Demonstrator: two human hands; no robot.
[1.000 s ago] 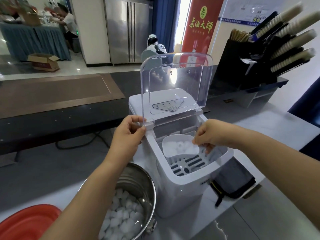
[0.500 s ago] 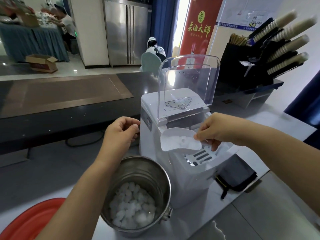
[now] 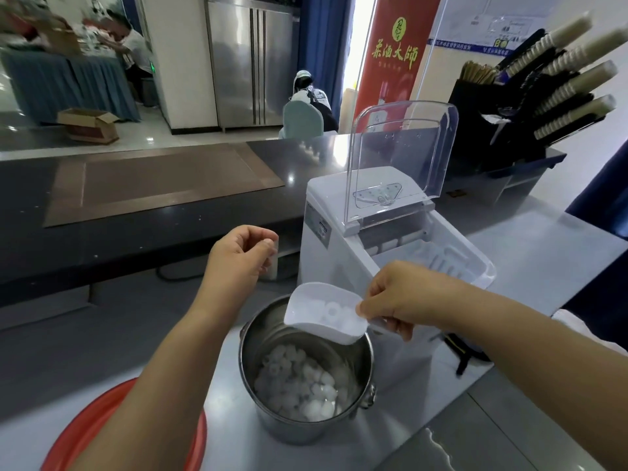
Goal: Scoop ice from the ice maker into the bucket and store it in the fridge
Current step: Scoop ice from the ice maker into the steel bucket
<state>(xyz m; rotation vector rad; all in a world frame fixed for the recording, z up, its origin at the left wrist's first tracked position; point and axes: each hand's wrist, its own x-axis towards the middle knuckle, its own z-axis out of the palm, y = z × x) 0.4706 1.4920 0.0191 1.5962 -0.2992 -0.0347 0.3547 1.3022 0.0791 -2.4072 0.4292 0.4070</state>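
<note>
A white ice maker (image 3: 339, 266) stands on the counter with its clear lid (image 3: 401, 158) raised upright. In front of it sits a steel bucket (image 3: 268, 419) partly filled with ice (image 3: 299, 385). My right hand (image 3: 401, 297) pinches the handle of a white plastic scoop (image 3: 323, 314) holding ice, and the scoop hangs over the bucket's far rim. My left hand (image 3: 241, 260) hovers left of the ice maker, fingers loosely curled and holding nothing. A steel two-door fridge (image 3: 251, 59) stands far back across the room.
A red round basin (image 3: 78, 436) sits at the lower left. A black pouch (image 3: 465, 348) lies right of the ice maker. A cup dispenser rack (image 3: 543, 96) stands at the back right. A dark raised counter (image 3: 136, 198) runs behind. People sit in the background.
My right hand lifted the filled scoop out of the ice maker's basket and carried it left and down over the bucket. My left hand let go of the lid hinge and drifted left.
</note>
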